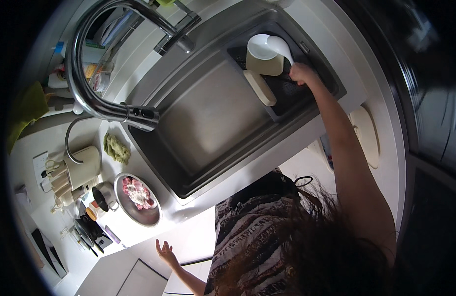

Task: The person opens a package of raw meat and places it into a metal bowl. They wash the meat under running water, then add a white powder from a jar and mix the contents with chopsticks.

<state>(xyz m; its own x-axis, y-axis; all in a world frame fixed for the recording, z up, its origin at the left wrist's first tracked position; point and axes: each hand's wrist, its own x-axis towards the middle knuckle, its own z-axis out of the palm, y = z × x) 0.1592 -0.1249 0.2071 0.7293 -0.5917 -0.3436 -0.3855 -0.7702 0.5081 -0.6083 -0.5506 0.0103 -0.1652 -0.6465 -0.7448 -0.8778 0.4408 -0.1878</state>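
My right hand (303,74) grips the handle of a white ladle-like spoon (279,45) at the far right of the sink. The spoon's head overlaps the rim of a white bowl (258,51). That bowl rests partly over a beige square container or board (264,67). Beside it lies a long cream-coloured piece (260,88), on the edge of a dark perforated drain tray (300,97) set in the sink. My left hand (166,253) hangs low on the left, off the counter's front edge, its fingers apart and nothing in them.
A steel sink (213,118) has a tall chrome faucet (74,70) arching over its left side. On the left counter sit a metal bowl (151,218) of raw meat (138,194) with white powder, a steel pot (105,196), a green cloth (117,148) and a cream knife block (85,168).
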